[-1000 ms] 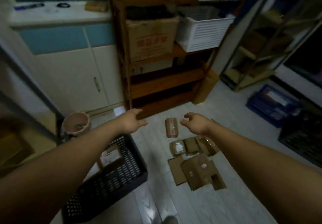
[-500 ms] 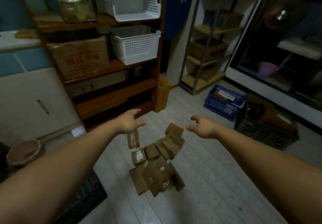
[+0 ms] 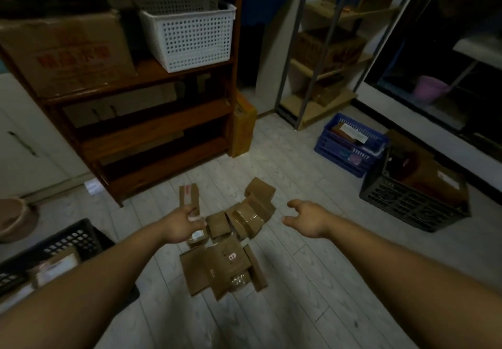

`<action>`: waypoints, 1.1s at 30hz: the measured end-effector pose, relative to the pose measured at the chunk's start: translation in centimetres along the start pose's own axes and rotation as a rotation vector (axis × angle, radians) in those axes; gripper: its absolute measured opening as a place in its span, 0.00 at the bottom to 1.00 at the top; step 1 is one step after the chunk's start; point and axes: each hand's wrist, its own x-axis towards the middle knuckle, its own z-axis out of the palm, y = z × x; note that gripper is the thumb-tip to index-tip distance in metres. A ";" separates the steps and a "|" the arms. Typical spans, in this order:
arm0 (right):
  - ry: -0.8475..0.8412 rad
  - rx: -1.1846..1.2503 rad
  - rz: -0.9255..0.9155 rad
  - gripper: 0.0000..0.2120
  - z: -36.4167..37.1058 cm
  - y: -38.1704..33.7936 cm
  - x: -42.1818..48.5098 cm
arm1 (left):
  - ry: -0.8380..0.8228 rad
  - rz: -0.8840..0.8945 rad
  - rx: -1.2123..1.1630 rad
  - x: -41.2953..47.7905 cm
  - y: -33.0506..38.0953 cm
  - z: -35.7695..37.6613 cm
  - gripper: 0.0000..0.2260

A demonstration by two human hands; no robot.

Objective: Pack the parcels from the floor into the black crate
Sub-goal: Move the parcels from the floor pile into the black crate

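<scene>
Several brown cardboard parcels (image 3: 225, 242) lie in a loose heap on the pale plank floor. A long taped parcel (image 3: 189, 195) lies at the heap's far left. My left hand (image 3: 180, 223) hovers over the heap's left side with relaxed fingers above a small labelled parcel (image 3: 197, 237), holding nothing. My right hand (image 3: 308, 219) hangs open to the right of the heap, apart from every parcel. The black crate (image 3: 68, 242) stands at the lower left, partly behind my left forearm, with a labelled parcel (image 3: 55, 267) inside.
A dark wooden shelf unit (image 3: 152, 128) with a white basket (image 3: 187, 33) stands behind the heap. A blue crate (image 3: 350, 144) and another black crate (image 3: 413, 202) holding boxes sit at the right. A brown pot (image 3: 13, 218) is at the left edge.
The view has swung back left and down, so the black crate shows again at lower left. My left hand has come lower over the heap's left side; my right hand stays open beside it.
</scene>
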 end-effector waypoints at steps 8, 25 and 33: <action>-0.187 -0.006 -0.055 0.23 2.6 3.3 11.0 | -0.005 -0.099 -0.092 6.2 -0.8 5.0 0.23; -0.258 0.090 -0.275 0.14 32.6 16.2 43.5 | 0.218 -0.057 0.280 37.5 -21.2 31.2 0.37; -0.163 -0.225 -0.309 0.42 41.2 19.5 51.2 | 0.131 -0.191 0.495 44.9 -25.0 35.4 0.25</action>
